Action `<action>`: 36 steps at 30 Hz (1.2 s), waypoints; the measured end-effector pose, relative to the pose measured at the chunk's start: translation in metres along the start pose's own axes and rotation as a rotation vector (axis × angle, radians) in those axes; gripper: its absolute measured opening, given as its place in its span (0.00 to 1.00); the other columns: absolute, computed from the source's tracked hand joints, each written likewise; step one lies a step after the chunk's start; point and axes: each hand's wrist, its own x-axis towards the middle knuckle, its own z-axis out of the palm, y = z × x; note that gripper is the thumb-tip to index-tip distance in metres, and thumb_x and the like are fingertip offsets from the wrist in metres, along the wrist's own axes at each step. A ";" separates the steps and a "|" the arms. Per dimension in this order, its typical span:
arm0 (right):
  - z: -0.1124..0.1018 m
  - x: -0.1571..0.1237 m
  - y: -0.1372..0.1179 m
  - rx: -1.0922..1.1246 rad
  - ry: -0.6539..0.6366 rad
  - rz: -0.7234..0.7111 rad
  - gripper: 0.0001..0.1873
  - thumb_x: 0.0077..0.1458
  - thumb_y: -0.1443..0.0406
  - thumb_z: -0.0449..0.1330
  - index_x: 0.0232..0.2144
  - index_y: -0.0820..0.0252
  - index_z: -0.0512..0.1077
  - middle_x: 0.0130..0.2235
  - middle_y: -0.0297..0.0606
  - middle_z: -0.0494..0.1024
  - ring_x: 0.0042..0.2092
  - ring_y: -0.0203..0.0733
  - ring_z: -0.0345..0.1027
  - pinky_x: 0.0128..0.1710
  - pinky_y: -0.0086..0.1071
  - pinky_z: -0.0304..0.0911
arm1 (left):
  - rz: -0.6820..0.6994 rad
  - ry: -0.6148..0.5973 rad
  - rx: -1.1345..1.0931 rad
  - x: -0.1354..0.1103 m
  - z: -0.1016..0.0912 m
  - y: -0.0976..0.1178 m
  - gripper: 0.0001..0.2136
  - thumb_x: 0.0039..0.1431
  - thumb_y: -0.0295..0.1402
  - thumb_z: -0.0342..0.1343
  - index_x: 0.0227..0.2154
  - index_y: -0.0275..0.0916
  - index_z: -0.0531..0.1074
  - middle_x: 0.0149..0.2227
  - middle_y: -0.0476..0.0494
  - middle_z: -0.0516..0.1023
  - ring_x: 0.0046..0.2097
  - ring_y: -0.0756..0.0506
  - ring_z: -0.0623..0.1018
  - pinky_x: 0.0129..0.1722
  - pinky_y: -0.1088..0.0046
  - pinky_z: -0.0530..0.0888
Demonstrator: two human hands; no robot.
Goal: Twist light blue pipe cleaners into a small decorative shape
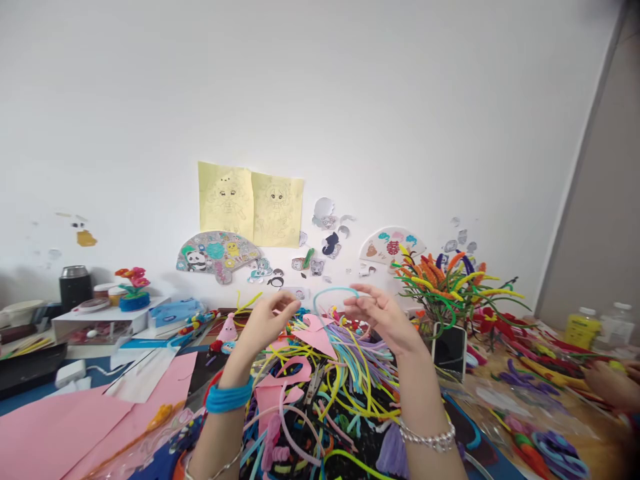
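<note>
Bending light-blue pipe cleaner [334, 289] into arc over pipe-cleaner pile [350, 383]. Right hand [383, 319] grip lightly pinching one end; left hand [267, 321] grip pressed together, hold unclear. Next likely needs both ends steady.

Bright, diffuse light with faint shadows. The wall [320, 87] above the fingers [286, 305] is nearly overexposed; far right of them, edges bow and blur.
</note>
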 end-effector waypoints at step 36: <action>0.059 -0.002 0.024 -1.147 0.594 -1.178 0.04 0.52 0.69 0.62 0.31 0.56 0.72 0.29 0.38 0.76 0.33 0.42 0.69 0.36 0.35 0.63 | -0.025 0.184 -0.672 -0.012 0.051 0.050 0.07 0.50 0.34 0.62 0.27 0.35 0.75 0.25 0.49 0.76 0.25 0.51 0.73 0.29 0.74 0.71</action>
